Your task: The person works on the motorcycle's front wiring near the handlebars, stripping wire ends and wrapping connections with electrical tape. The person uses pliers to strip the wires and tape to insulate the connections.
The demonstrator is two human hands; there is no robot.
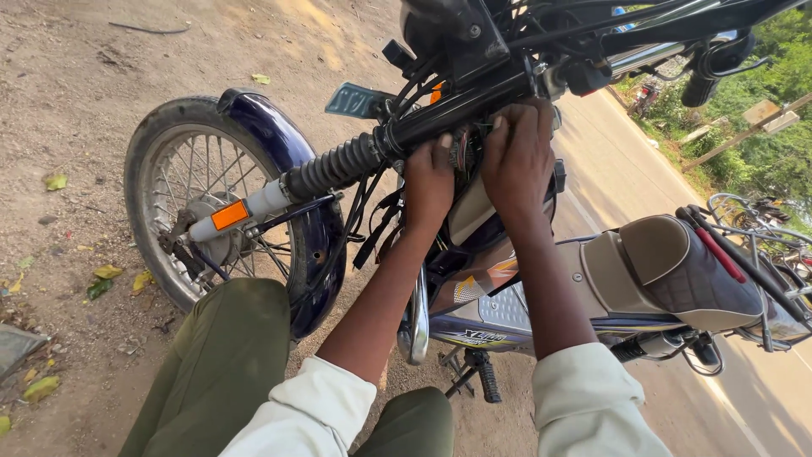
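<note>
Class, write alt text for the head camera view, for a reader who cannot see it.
Two bare hands, left hand and right hand, press into the wiring behind a motorcycle's steering head, beside the fork. The front wheel stands on dirt at left; the brown seat extends right towards a road.

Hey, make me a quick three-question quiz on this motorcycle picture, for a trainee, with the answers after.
1. True or false: both hands are at the wiring behind the steering head of the motorcycle.
2. Which part bears the orange reflector? A) the seat B) the fork leg C) the fuel tank
3. What colour is the front mudguard?

Key:
1. True. The left hand and right hand both press in there, beside the fuel tank.
2. B. It sits on the fork leg, below the ribbed black gaiter.
3. Dark blue.
</note>
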